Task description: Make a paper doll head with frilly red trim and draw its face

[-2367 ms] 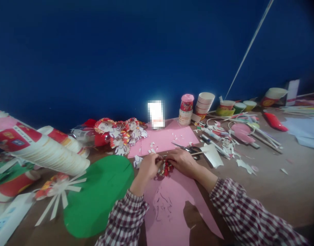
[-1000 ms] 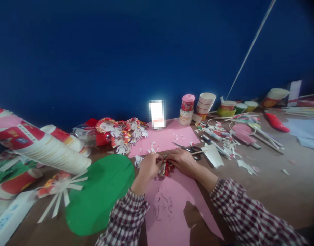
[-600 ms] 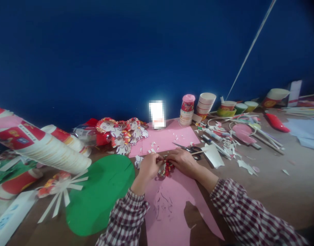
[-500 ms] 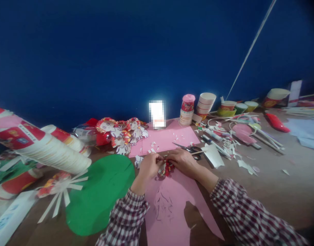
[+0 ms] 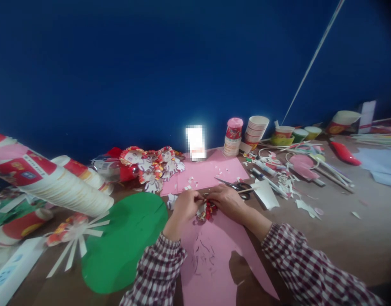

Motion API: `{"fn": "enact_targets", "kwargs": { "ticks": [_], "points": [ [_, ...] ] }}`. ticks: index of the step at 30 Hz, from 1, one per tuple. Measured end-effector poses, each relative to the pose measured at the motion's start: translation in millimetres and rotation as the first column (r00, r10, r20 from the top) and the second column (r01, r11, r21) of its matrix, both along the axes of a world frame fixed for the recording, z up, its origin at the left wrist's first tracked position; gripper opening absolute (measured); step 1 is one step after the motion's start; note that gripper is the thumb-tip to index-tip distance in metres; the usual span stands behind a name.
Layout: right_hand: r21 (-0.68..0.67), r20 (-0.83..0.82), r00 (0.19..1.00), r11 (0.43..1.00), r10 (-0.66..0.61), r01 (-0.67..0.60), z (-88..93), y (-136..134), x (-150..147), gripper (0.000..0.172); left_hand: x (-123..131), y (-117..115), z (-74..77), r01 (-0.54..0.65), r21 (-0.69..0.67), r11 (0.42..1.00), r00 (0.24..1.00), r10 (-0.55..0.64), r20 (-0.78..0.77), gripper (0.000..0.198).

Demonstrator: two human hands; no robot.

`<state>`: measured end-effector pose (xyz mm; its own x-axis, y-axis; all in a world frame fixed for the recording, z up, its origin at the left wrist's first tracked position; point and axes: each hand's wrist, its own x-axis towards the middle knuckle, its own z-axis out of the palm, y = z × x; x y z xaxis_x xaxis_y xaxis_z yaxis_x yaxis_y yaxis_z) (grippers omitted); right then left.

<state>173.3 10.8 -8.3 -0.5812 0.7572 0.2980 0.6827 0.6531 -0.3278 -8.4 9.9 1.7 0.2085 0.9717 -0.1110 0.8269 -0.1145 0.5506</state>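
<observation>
My left hand [image 5: 186,206] and my right hand [image 5: 227,201] meet over the near pink sheet [image 5: 211,250], fingers pinched together. Between them is a small red, yellow and white paper ring [image 5: 203,213], curled like the manes of the paper lions; its upper part is hidden by my fingers. Both hands grip its far edge. Scissors [image 5: 238,185] with black handles lie just beyond my right hand. Past my left hand lies a small white paper cutout [image 5: 172,201]. Dark pen strokes mark the near pink sheet, which has a piece cut out of its right side.
Paper lion figures [image 5: 150,165] lie at the back left, beside another pink sheet [image 5: 211,170]. A green paper shape [image 5: 125,242] and leaning stacked paper cups [image 5: 70,187] are on the left. Upright cup stacks [image 5: 232,142], pens, white scraps [image 5: 287,182] and a red pouch [image 5: 344,153] occupy the right.
My fingers have shifted very slightly on the paper ring. Everything else lies as before.
</observation>
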Motion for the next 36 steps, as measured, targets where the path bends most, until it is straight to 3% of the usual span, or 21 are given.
{"fn": "enact_targets", "kwargs": {
  "ticks": [13,22,27,29,32,36],
  "points": [
    [-0.012,0.07,0.997,1.0,-0.02,0.021,-4.9,2.3,-2.0,0.017,3.7,-5.7,7.1,0.037,0.069,0.997,0.99,-0.027,-0.142,0.016],
    [0.059,0.069,0.998,0.998,-0.016,0.012,-5.7,3.9,7.2,0.014,-0.9,-6.4,-4.4,0.018,0.063,0.998,0.999,-0.02,0.046,0.017],
    [0.067,0.059,0.996,0.996,-0.06,0.056,-6.6,6.6,13.6,0.018,-10.7,-2.8,-0.6,0.032,0.01,0.999,0.981,-0.034,0.191,0.039],
    [0.06,0.06,0.996,0.996,-0.064,0.06,-7.2,6.5,13.9,0.018,-14.6,-0.6,0.6,-0.01,0.022,1.0,0.964,0.004,0.264,0.041],
    [0.061,0.066,0.994,0.995,-0.087,0.083,-8.2,6.1,12.9,0.019,-17.0,2.1,-1.6,-0.161,0.141,0.977,0.95,0.115,0.291,0.026],
    [0.063,0.086,0.991,0.994,-0.098,0.093,-7.3,5.9,11.9,0.018,-10.6,1.2,-6.2,-0.242,0.277,0.93,0.97,0.224,0.098,0.022]
  ]
}}
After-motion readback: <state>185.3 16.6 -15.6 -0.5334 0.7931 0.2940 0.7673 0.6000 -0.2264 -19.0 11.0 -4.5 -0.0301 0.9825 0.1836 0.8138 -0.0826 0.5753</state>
